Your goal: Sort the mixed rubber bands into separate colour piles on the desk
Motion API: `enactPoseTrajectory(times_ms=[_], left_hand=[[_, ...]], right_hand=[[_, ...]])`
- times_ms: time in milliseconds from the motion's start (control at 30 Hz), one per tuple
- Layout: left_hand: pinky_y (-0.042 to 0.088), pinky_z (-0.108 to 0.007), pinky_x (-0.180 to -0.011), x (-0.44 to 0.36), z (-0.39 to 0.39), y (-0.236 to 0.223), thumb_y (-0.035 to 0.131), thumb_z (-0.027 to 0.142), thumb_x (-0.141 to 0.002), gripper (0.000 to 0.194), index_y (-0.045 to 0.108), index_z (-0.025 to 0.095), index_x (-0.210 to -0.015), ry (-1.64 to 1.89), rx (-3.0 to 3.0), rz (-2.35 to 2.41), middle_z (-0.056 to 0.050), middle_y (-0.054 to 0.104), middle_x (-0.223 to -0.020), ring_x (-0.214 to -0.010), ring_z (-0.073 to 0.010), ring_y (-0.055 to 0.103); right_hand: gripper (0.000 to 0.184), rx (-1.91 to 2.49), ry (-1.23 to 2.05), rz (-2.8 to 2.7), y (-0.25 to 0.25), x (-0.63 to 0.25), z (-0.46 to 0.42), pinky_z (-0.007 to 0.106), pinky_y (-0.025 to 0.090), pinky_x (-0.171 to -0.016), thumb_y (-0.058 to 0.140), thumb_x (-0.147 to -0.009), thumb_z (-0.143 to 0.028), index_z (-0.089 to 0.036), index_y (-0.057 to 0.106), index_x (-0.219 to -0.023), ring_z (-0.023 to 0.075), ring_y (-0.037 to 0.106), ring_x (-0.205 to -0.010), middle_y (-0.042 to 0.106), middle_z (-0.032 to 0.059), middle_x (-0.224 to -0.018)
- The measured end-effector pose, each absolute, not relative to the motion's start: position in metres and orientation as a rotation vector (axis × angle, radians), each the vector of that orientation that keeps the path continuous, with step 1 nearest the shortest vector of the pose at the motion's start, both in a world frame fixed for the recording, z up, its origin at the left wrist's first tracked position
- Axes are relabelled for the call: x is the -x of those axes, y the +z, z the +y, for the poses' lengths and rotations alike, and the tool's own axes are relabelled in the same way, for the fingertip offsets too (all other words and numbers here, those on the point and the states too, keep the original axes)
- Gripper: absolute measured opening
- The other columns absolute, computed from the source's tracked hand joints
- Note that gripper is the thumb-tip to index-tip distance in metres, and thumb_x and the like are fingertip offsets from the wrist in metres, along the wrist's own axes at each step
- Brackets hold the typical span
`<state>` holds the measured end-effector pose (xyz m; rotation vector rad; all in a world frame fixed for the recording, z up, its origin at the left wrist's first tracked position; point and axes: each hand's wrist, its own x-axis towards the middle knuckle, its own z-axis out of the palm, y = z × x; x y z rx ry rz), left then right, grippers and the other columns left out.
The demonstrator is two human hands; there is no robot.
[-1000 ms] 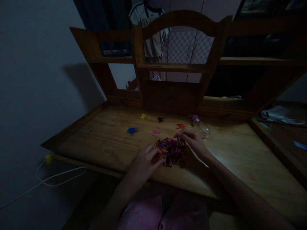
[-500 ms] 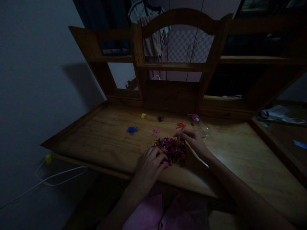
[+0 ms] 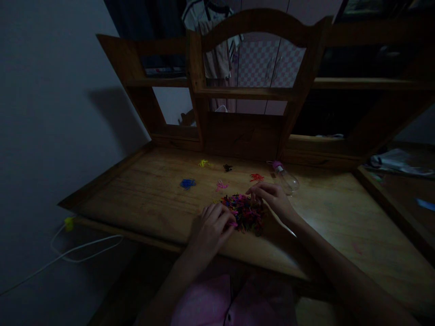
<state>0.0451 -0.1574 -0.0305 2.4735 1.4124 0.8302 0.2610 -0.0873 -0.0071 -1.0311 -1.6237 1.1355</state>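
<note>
A mixed heap of small coloured rubber bands (image 3: 246, 215) lies near the desk's front edge. At its left side my left hand (image 3: 214, 224) is closed, with a pink rubber band (image 3: 233, 224) at its thumb and fingertips. My right hand (image 3: 272, 197) reaches the heap's upper right side, fingers bent and pinched together; what they hold, if anything, is too small to tell. Behind the heap lie separate little piles: blue bands (image 3: 188, 183), yellow bands (image 3: 203, 163), black bands (image 3: 227, 168), pink bands (image 3: 221, 185) and red bands (image 3: 257, 177).
A clear bottle (image 3: 288, 181) with a purple cap lies on the wooden desk (image 3: 146, 190), just beyond my right hand. A wooden shelf unit (image 3: 244, 93) rises along the back. On the left are a wall and a white cable (image 3: 88, 244).
My left hand has shifted slightly up at the heap's left edge, the pink band moving with it. My right hand stays almost where it was.
</note>
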Motion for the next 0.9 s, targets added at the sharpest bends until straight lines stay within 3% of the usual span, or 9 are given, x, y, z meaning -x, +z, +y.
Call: enactPoseTrajectory(times_ms=[333, 533, 900], left_hand=[[0.04, -0.037, -0.091, -0.039, -0.147, -0.032, 0.058, 0.02, -0.088, 0.004, 0.058, 0.021, -0.092, 0.877, -2.481, 1.288, -0.004, 0.06, -0.105, -0.102, -0.0211, 0.052], [0.042, -0.038, -0.09, -0.04, -0.145, -0.029, 0.054, 0.021, -0.09, 0.004, 0.058, 0.02, -0.092, 0.978, -2.441, 1.309, -0.004, 0.063, -0.094, -0.096, -0.0208, 0.054], [0.046, -0.04, -0.091, -0.034, -0.14, -0.031, 0.052, 0.012, -0.09, 0.025, 0.063, 0.024, -0.109, 1.043, -2.484, 1.175, -0.004, 0.066, -0.1, -0.099, -0.0195, 0.058]], right_hand=[[0.021, 1.028, 1.137, -1.631, -0.006, -0.261, -0.088, 0.026, 0.037, -0.054, 0.055, -0.086, -0.028, -0.016, 0.071, -0.083, 0.0126, 0.05, -0.06, 0.059, 0.0015, -0.066], [0.021, 1.02, 1.157, -1.616, -0.005, -0.261, -0.089, 0.025, 0.037, -0.054, 0.054, -0.086, -0.028, -0.015, 0.071, -0.083, 0.0119, 0.049, -0.059, 0.058, 0.0013, -0.066], [0.022, 1.05, 1.158, -1.624, -0.001, -0.26, -0.09, 0.026, 0.038, -0.054, 0.054, -0.086, -0.029, -0.017, 0.071, -0.08, 0.0125, 0.05, -0.059, 0.059, 0.0024, -0.065]])
